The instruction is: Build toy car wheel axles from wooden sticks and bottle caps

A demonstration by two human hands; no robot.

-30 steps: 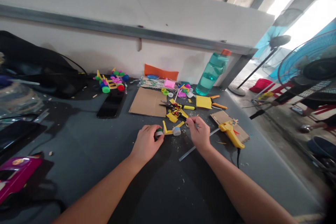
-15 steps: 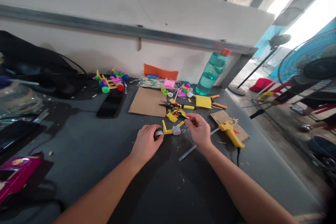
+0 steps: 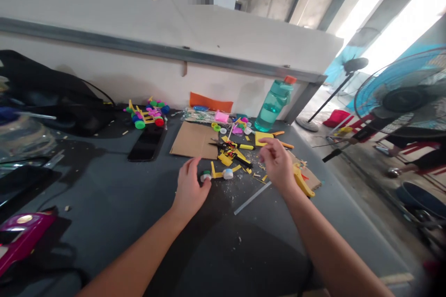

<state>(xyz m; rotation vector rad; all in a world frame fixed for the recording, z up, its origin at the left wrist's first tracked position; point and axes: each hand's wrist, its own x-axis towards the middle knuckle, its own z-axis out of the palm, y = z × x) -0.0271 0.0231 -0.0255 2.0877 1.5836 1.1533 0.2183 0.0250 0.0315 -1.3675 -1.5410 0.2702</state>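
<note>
My left hand (image 3: 191,184) rests over the table with its fingers apart, thumb beside the green-and-white cap wheel (image 3: 206,176) of a small yellow stick assembly (image 3: 218,175). A white cap (image 3: 227,174) sits at the assembly's other end, and one short stick stands up from it. Raised above the right side of the table, my right hand (image 3: 278,163) has loosely bent fingers, with nothing visible in them. Behind its wrist a yellow glue gun (image 3: 304,183) is partly hidden. A clear glue stick (image 3: 252,198) lies below that hand.
Scissors (image 3: 218,144), black-and-yellow tools (image 3: 244,160) and yellow scraps lie beyond the assembly. Further back are a cardboard sheet (image 3: 195,140), a phone (image 3: 147,143), small cap-wheeled toys (image 3: 146,116), a yellow pad (image 3: 264,138) and a teal bottle (image 3: 273,106).
My right hand has lifted away from the yellow scraps, toward the right and up. My left fingers have loosened from the green-and-white wheel. The view has shifted slightly.
</note>
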